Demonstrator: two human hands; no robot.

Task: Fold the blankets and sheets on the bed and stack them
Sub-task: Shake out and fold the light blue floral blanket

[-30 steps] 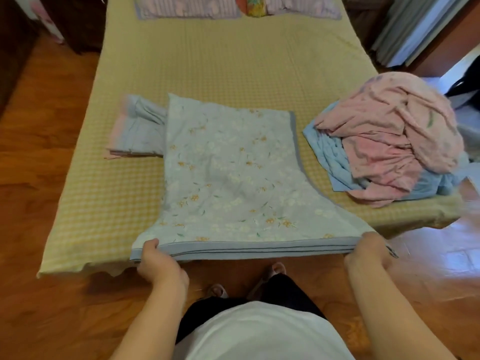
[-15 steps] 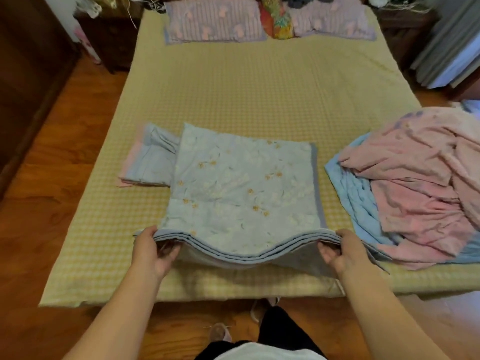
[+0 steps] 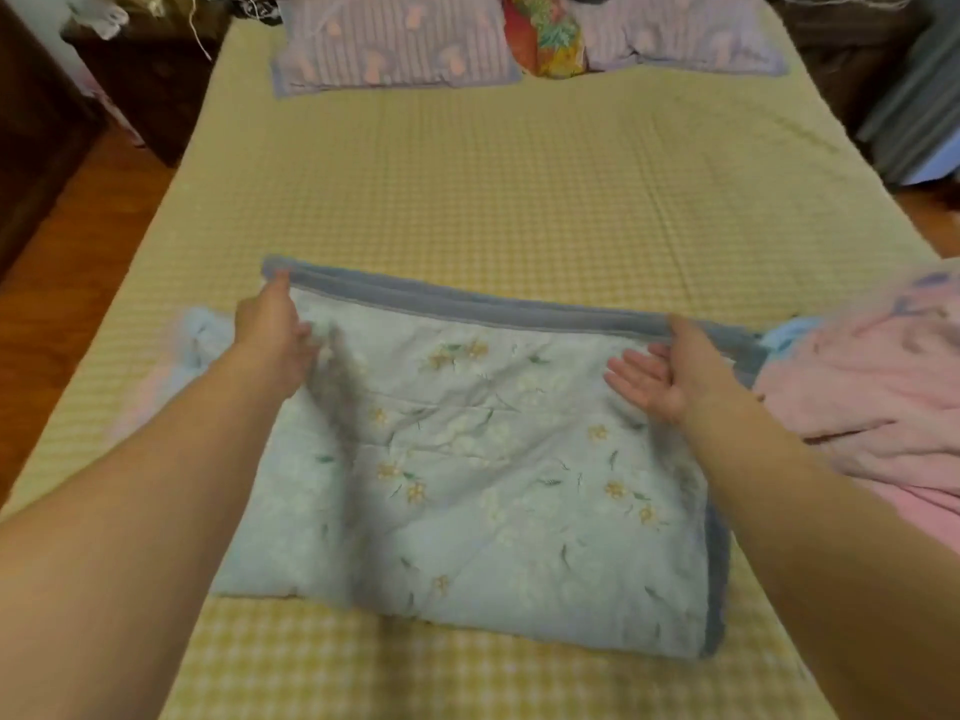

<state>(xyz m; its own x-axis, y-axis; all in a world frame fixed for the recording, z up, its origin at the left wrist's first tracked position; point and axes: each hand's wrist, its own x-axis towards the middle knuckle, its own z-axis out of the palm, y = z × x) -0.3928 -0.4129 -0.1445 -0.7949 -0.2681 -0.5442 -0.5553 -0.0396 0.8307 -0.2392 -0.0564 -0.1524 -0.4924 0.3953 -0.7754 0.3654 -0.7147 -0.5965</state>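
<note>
A: Where does the floral blanket (image 3: pixel 483 470) sit, and how is it held?

B: It lies folded over on the near half of the bed (image 3: pixel 519 200). The left hand (image 3: pixel 272 337) pinches the grey-bordered far edge at its corner. The right hand (image 3: pixel 670 368) has its thumb at that edge, fingers straight and spread, palm showing.

A: How will it handle?

B: Judged soft, quilted, limp and fairly light, so it sags between grips. Best taken at the stacked border corners, all layers together.

A: Surroundings?

B: A folded pale cloth (image 3: pixel 182 361) just left, partly behind the forearm. A crumpled pink sheet (image 3: pixel 872 387) heaped right. Pillows (image 3: pixel 395 44) at the head, checked yellow cover, wooden floor (image 3: pixel 78 241).
</note>
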